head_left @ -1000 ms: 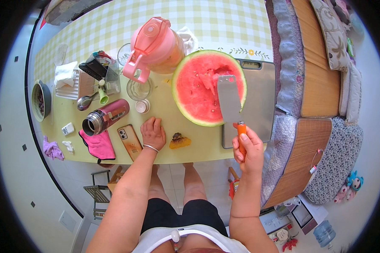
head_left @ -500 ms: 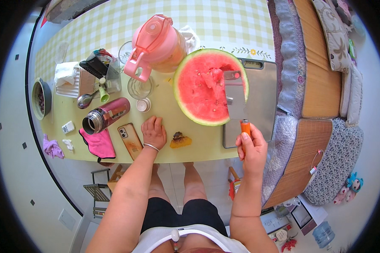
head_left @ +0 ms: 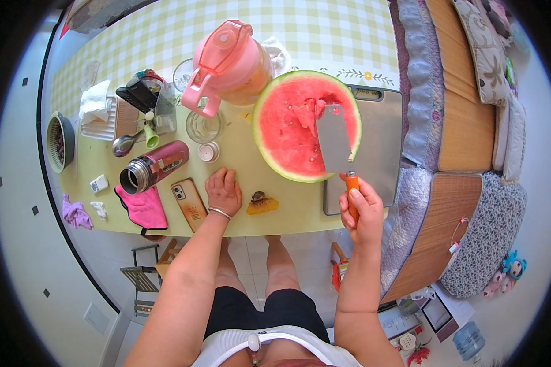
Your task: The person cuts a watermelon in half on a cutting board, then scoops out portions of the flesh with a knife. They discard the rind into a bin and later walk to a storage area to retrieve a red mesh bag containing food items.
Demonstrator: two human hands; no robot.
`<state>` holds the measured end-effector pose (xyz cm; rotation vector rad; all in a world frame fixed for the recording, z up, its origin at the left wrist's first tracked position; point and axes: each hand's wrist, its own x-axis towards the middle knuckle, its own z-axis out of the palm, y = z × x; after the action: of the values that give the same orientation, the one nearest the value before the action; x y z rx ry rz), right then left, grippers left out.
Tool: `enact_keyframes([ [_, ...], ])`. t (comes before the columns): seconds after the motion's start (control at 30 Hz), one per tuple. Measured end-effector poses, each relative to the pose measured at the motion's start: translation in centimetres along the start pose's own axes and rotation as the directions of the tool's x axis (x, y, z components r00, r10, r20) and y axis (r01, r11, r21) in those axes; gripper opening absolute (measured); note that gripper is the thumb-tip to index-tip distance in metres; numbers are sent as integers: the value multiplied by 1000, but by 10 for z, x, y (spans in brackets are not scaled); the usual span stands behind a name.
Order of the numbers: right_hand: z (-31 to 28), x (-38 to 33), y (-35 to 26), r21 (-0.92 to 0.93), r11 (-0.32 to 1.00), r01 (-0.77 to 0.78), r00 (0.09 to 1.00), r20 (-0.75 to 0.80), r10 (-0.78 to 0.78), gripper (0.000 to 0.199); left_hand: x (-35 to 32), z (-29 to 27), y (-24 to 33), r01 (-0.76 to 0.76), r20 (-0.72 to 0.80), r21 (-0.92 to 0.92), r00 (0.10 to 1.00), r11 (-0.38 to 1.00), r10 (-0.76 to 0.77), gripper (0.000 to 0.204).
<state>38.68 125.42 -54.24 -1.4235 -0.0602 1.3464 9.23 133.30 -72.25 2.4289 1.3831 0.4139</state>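
Observation:
A halved watermelon lies cut side up, its red flesh hollowed and broken near the middle. My right hand is closed round the orange handle of a wide-bladed kitchen knife. The blade lies over the right part of the melon's flesh, its far end by the broken piece; whether it presses in, I cannot tell. My left hand rests on the table with its fingers curled in and nothing visible in them. It is between a gold phone and a piece of yellow peel with a dark lump.
A steel cutting board lies partly under the melon. Beyond my left hand stand a pink-lidged jug, a glass and a white cap. Farther left are an opened maroon flask, a pink cloth and a utensil holder.
The knife has shifted slightly left, and its blade has turned from nearly edge-up to showing a broad face over the flesh. My right hand moved a little left; my left hand stayed still.

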Motion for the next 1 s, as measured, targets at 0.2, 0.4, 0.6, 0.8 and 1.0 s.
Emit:
enact_keyframes([
  [0.2,-1,-11,6,-125,990,64,998,-21,-67,35,-1,0,0,10,22,-4,1000,1000,-10,45],
  [0.4,13,-15,-6,-331,941,76,993,-55,-100,37,-1,0,0,7,19,0,1000,1000,-7,46],
  [0.6,27,-14,-12,-516,846,134,978,-70,-197,33,-2,2,-1,4,19,2,1000,1000,-4,47],
  [0.8,29,-8,-8,-437,896,84,992,-52,-118,32,-1,0,0,4,10,-8,1000,1000,-4,47],
  [1.0,0,-3,6,63,997,-48,994,99,42,38,-2,2,-1,4,2,-6,1000,1000,-4,47],
])
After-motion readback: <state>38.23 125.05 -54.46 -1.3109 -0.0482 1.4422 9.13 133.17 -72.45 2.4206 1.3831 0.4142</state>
